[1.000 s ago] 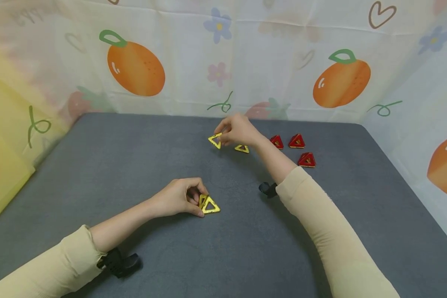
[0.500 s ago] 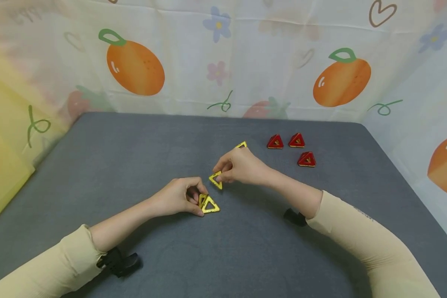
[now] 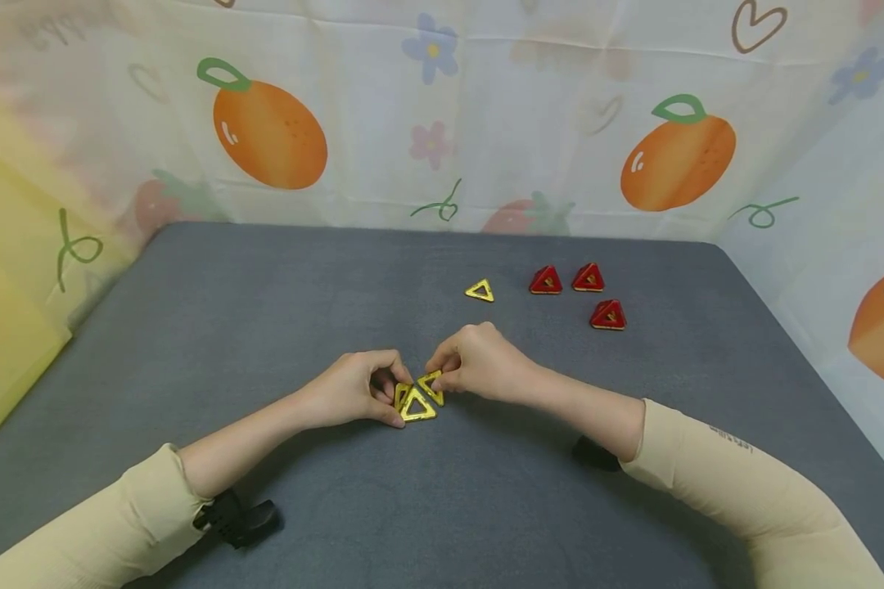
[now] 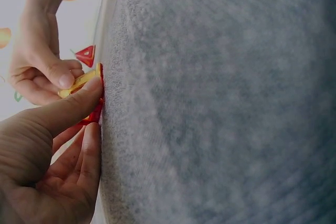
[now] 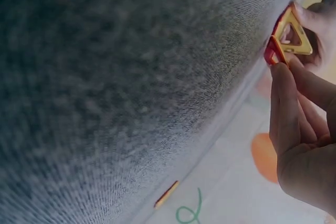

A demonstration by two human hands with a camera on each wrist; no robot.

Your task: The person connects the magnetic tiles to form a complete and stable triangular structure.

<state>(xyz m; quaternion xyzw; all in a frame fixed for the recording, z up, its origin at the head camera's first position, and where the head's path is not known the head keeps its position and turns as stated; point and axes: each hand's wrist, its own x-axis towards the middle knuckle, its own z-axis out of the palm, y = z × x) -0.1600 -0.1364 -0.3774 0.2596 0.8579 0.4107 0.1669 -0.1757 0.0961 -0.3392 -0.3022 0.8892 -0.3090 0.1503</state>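
Note:
In the head view my left hand [image 3: 357, 384] pinches a tilted yellow triangular tile [image 3: 399, 398] between thumb and fingers, low over the table. Beside it, a second yellow triangular tile [image 3: 417, 416] leans or lies with its point upward. My right hand [image 3: 482, 364] pinches a third triangular tile [image 3: 428, 391], held tilted just right of that pair; whether it touches them I cannot tell. In the right wrist view the tile by the left hand shows a yellow face [image 5: 303, 48], and a red face shows at the tile near the right fingertips [image 5: 281, 69].
A loose yellow triangular tile [image 3: 480, 297] lies flat farther back. Three red pyramid-like pieces [image 3: 545, 282] stand at the back right of the grey table [image 3: 265, 286]. A patterned curtain [image 3: 368, 123] hangs behind the table.
My right hand has brought its yellow triangular tile from the back of the table toward me, up to the tiles at my left hand. The left hand has stayed in place.

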